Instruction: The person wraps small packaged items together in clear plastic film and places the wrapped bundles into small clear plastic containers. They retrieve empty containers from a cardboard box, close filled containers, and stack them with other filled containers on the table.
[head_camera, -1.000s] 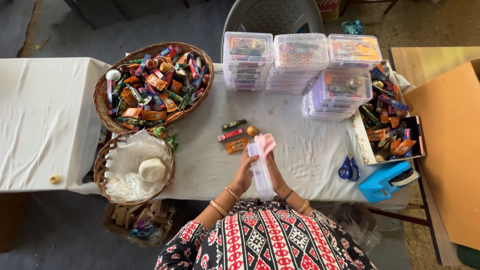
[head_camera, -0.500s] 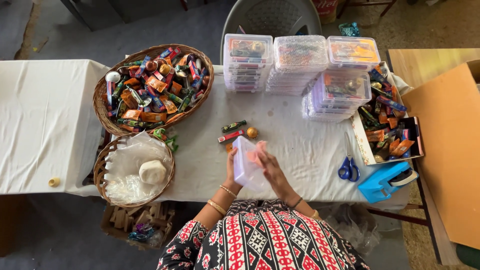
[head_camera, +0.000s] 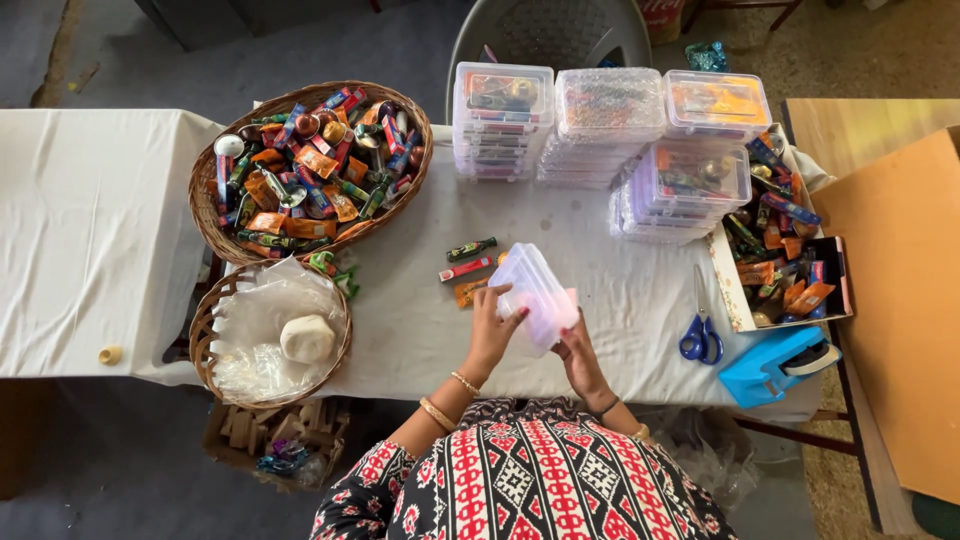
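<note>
At the far left a white cloth (head_camera: 90, 230) covers the worktop (head_camera: 420, 330). At ten o'clock from the hands sits a big basket (head_camera: 205, 215) heaped with bright packets; below it, at nine o'clock, a small basket (head_camera: 200, 335) holds clear bags and a pale lump (head_camera: 307, 338). Three loose packets (head_camera: 468, 265) lie on the worktop just at eleven o'clock of the left hand (head_camera: 492, 332). That hand's grip is closed on the left edge of a clear box (head_camera: 535, 295), fingers curled over the near side. The box is held tilted above the worktop, between both hands. The right hand (head_camera: 580, 358) grips it from below, at five o'clock of the box, fingers closed on its lower corner. At one o'clock stand stacks of boxes (head_camera: 600, 125). Scissors (head_camera: 698, 335) lie at three o'clock, then a blue dispenser (head_camera: 775, 365) and an open carton (head_camera: 785, 270) of packets.
</note>
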